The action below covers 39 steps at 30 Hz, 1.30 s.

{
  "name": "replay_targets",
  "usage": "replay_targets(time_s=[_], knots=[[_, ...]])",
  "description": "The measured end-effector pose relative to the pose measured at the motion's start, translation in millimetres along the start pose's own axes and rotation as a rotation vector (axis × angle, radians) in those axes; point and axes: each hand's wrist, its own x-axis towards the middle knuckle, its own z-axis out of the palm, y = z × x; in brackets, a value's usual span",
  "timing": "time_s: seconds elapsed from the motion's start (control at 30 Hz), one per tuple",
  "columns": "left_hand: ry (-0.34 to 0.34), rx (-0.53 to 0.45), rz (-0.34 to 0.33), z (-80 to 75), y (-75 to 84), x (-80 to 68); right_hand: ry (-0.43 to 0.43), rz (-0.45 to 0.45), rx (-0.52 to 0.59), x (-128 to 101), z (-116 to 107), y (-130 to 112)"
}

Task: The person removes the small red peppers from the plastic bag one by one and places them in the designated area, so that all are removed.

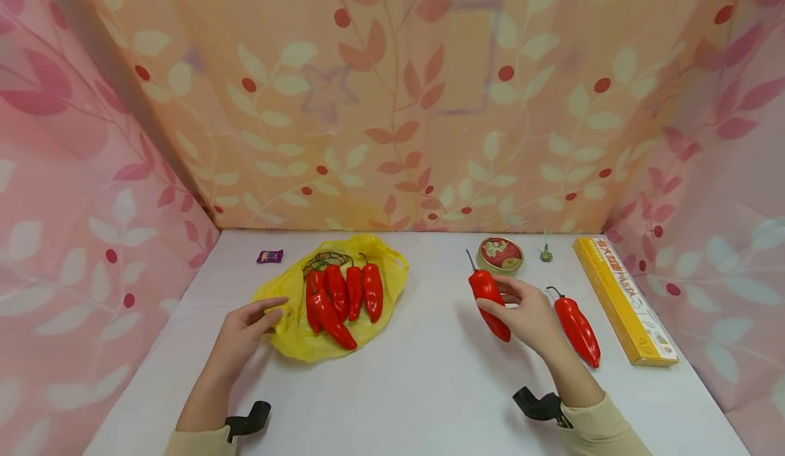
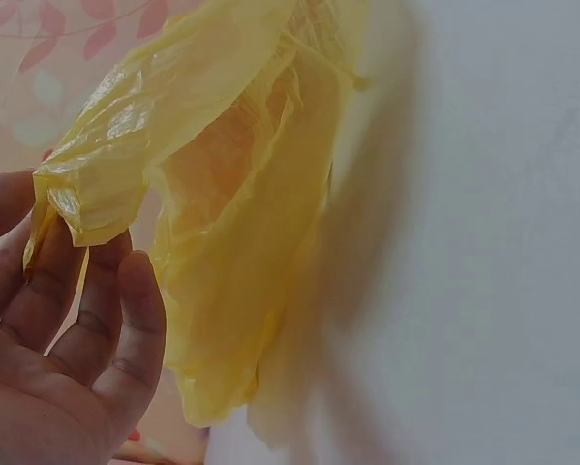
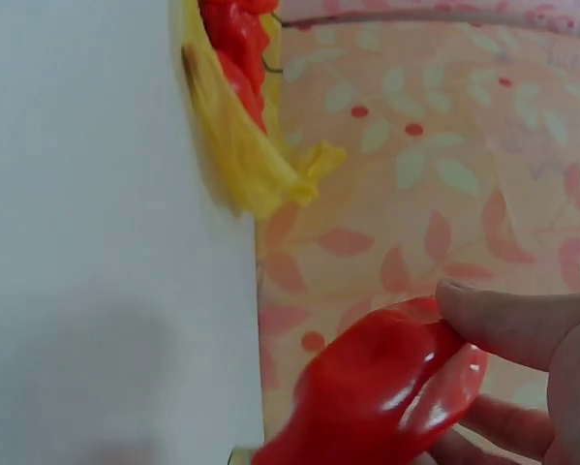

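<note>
Head view first: our right hand (image 1: 529, 314) has its grip curled round a glossy red, long tapered pepper with a dark stem (image 1: 488, 296), lifted just off the white table (image 1: 429, 388), while our left hand (image 1: 245, 332) pinches the near edge of the crumpled yellow plastic bag (image 1: 294, 333) between thumb and fingers. Four more red peppers (image 1: 340, 297) lie side by side on the opened bag, and another loose red pepper (image 1: 578, 330) rests on the table just right of our right hand. We judge the step in hand to be carrying the held pepper over to the bag; the next move calls for a sweep leftward across the bare table while the left hand keeps the bag's edge held. From the right wrist camera the held pepper (image 3: 377, 397) looks smooth, shiny and slightly dented, with fingertips (image 3: 507, 315) pressed on its upper side. Near the back of the table sit a small round red tin (image 1: 500, 254), a long yellow flat box (image 1: 622, 299) and a small purple wrapper (image 1: 270, 256).
</note>
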Motion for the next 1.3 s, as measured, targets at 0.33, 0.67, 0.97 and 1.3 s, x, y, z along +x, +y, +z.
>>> replay_targets(time_s=[0.33, 0.67, 0.97, 1.3], knots=[[0.006, -0.007, -0.041, 0.8, 0.0, 2.0, 0.046, 0.123, -0.123, -13.5, -34.1, 39.9], [0.012, -0.007, -0.029, 3.4, 2.5, 1.5, 0.167, 0.159, -0.303, -29.3, -45.0, 70.8], [0.004, -0.01, -0.056, 2.5, 0.6, 0.8, 0.236, 0.137, -0.394, -28.1, -38.4, 80.5], [0.01, -0.041, -0.03, 5.0, -6.1, 4.7, 0.251, 0.162, -0.449, -25.2, -36.3, 79.2]])
